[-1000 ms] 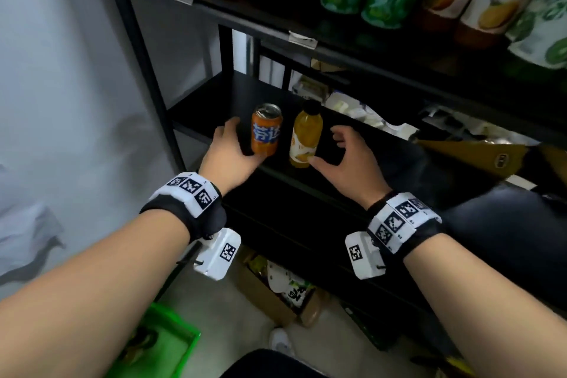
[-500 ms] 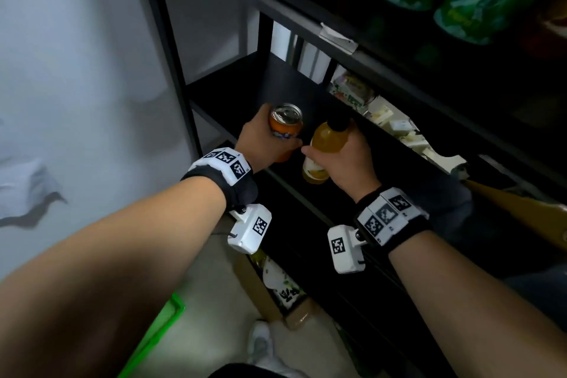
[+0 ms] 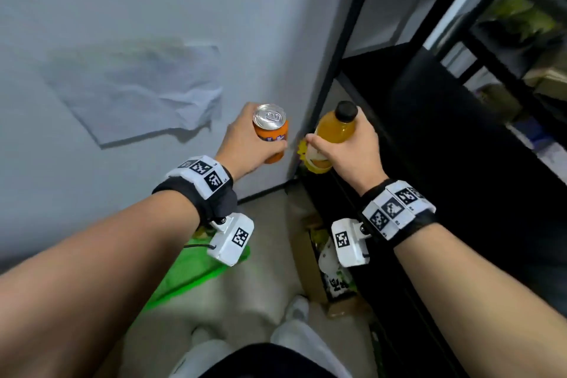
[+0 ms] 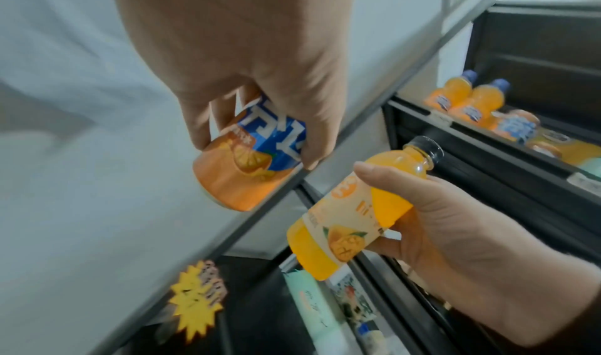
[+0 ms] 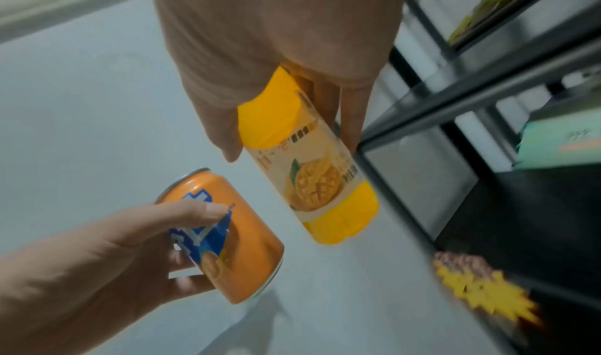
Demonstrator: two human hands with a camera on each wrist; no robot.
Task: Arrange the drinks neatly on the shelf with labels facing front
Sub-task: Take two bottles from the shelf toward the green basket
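My left hand (image 3: 245, 144) grips an orange soda can (image 3: 271, 132) with a blue label (image 4: 273, 134), held in the air in front of the grey wall, left of the shelf post. My right hand (image 3: 349, 147) grips a small mango juice bottle (image 3: 334, 129) with a black cap (image 4: 426, 147) and pale label (image 5: 309, 165). Both drinks are off the black shelf (image 3: 445, 120), held close together near its left front corner. Several orange bottles with blue caps (image 4: 468, 98) stand on an upper shelf in the left wrist view.
A black metal upright (image 3: 343, 40) runs along the shelf's left edge. A green basket (image 3: 196, 267) lies on the floor below my left wrist. A cardboard box (image 3: 316, 267) sits under the shelf. A yellow starburst price tag (image 4: 195, 301) hangs on the lower shelf.
Both hands closed on the can and bottle, lifted them off the shelf and drew them back to the left. The head view swung down and left.
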